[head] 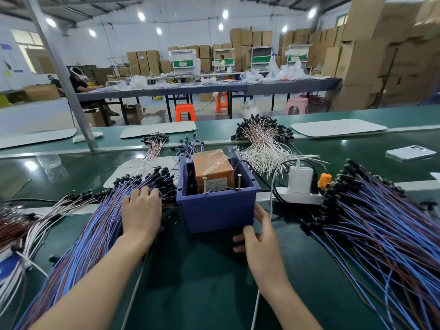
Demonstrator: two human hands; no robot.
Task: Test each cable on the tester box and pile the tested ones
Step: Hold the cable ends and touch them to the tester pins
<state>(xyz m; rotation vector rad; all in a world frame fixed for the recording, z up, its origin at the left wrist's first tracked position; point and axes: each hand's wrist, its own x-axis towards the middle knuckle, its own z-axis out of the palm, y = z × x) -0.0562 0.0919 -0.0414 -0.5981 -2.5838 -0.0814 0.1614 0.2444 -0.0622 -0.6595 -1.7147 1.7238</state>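
Tester box (217, 210), blue with an orange unit inside, stands mid-bench between two cable heaps. Left hand (141, 210) lies palm-down, fingers loosely spread, on the left cable pile (90, 234). Right hand (259, 236), open and relaxed, touches the box's near right corner.

Left of the blue tester box (215, 210), the left hand (141, 210) lies palm-down on a pile of blue-and-brown cables (95, 234). The right hand (259, 239), fingers relaxed, is at the box's near right corner.
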